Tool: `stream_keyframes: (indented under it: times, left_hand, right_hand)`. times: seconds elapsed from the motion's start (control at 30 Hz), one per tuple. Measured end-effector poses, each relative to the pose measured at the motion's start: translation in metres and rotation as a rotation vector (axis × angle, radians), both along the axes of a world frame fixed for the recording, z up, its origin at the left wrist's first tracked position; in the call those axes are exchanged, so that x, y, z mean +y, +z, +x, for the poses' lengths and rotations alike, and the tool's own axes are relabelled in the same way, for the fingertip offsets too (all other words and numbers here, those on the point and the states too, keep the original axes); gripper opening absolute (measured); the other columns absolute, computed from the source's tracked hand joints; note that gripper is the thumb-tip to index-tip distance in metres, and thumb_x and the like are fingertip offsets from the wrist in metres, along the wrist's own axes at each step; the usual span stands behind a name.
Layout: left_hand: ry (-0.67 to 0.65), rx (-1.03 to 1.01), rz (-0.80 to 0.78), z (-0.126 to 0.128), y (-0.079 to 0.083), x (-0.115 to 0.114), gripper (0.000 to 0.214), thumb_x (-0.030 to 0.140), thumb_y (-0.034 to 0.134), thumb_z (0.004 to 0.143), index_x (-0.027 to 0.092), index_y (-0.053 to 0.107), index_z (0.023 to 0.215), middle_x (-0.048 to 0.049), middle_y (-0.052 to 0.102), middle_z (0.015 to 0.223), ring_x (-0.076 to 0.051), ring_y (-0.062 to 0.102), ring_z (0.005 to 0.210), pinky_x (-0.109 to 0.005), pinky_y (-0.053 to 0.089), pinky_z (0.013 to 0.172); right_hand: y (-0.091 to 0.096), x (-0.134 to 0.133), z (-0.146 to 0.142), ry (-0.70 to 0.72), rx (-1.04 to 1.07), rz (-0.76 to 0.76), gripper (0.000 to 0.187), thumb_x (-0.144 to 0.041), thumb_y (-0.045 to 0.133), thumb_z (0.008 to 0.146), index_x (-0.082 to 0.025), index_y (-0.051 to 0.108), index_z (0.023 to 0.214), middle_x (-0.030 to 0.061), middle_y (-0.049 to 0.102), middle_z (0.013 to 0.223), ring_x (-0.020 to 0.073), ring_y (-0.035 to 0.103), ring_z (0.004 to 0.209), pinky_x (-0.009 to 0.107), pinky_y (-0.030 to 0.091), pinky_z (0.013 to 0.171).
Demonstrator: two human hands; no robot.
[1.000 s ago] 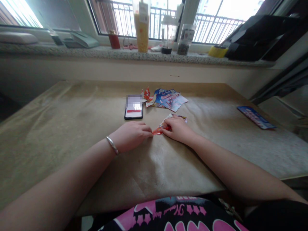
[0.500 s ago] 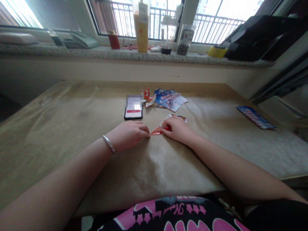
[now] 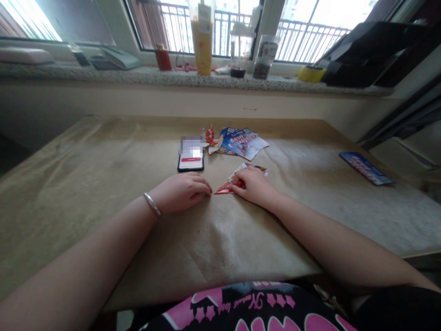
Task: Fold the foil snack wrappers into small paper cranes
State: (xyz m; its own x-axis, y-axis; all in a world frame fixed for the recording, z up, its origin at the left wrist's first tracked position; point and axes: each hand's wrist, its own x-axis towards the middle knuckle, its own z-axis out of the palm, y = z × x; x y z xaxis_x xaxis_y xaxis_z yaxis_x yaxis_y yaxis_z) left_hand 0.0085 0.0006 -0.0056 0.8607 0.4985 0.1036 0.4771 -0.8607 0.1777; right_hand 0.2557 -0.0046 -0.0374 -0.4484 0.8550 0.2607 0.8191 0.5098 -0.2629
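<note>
My right hand holds folded paper down on a glossy, wrinkled beige table covering, thumb and bent fingers on it. The paper is flat, tapering to a sharp point towards my left hand, printed red, orange and white. That left hand lies just beside the tip, apart from it, fingers curled close together; I can't tell whether thumb and fingers meet. A smooth silver bangle circles its wrist. Beyond the left hand lies a black-edged smartphone, screen lit with a red bar, its upper part pixelated. Beyond the right, blue printed sheets overlap beside a crumpled-looking red-and-white paper piece; their pale lettering is too small for me to read.
</note>
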Motion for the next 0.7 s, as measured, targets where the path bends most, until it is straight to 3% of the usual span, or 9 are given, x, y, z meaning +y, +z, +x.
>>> stream_keyframes:
  times: [0.1, 0.27, 0.5, 0.57, 0.7]
  left_hand:
    - [0.018, -0.039, 0.047, 0.003, -0.002, -0.001, 0.027, 0.015, 0.045, 0.086, 0.020, 0.066, 0.102, -0.0043, 0.067, 0.105, -0.016, 0.061, 0.092, -0.027, 0.050, 0.083]
    - [-0.078, -0.070, 0.122, 0.010, -0.007, -0.002, 0.037, 0.018, 0.044, 0.090, 0.024, 0.057, 0.124, -0.0051, 0.063, 0.120, -0.017, 0.057, 0.105, -0.032, 0.049, 0.091]
    - [-0.061, -0.035, 0.180, 0.015, -0.008, -0.008, 0.033, 0.018, 0.046, 0.089, 0.021, 0.061, 0.118, -0.0053, 0.065, 0.116, -0.020, 0.058, 0.104, -0.035, 0.050, 0.090]
    - [-0.048, -0.022, 0.177, 0.015, -0.008, -0.009, 0.033, 0.018, 0.048, 0.088, 0.021, 0.061, 0.118, -0.0053, 0.064, 0.117, -0.020, 0.058, 0.103, -0.035, 0.051, 0.090]
    - [-0.040, -0.014, 0.166, 0.015, -0.008, -0.009, 0.033, 0.020, 0.047, 0.089, 0.021, 0.061, 0.118, -0.0054, 0.063, 0.117, -0.019, 0.058, 0.102, -0.034, 0.051, 0.090]
  right_hand:
    - [-0.002, 0.000, -0.003, 0.007, 0.062, -0.005, 0.018, -0.032, 0.062, 0.080, -0.018, 0.060, 0.068, 0.0038, 0.067, 0.073, 0.0175, 0.052, 0.074, 0.030, 0.034, 0.074]
    - [-0.005, 0.002, -0.008, 0.014, 0.160, -0.006, 0.017, -0.030, 0.063, 0.079, -0.018, 0.062, 0.068, 0.0035, 0.066, 0.071, 0.0164, 0.053, 0.072, 0.029, 0.035, 0.071]
    - [0.002, 0.001, 0.001, 0.137, 0.129, 0.077, 0.014, -0.031, 0.068, 0.076, -0.019, 0.065, 0.083, 0.0049, 0.067, 0.084, 0.0195, 0.054, 0.084, 0.033, 0.038, 0.080]
    - [0.006, -0.001, 0.005, 0.242, 0.102, 0.119, 0.015, -0.034, 0.066, 0.078, -0.020, 0.067, 0.085, 0.0054, 0.067, 0.091, 0.0201, 0.054, 0.090, 0.035, 0.038, 0.086]
    - [0.010, -0.003, 0.009, 0.301, 0.049, 0.247, 0.018, -0.035, 0.061, 0.083, -0.022, 0.069, 0.094, 0.0065, 0.065, 0.104, 0.0219, 0.051, 0.101, 0.039, 0.038, 0.092]
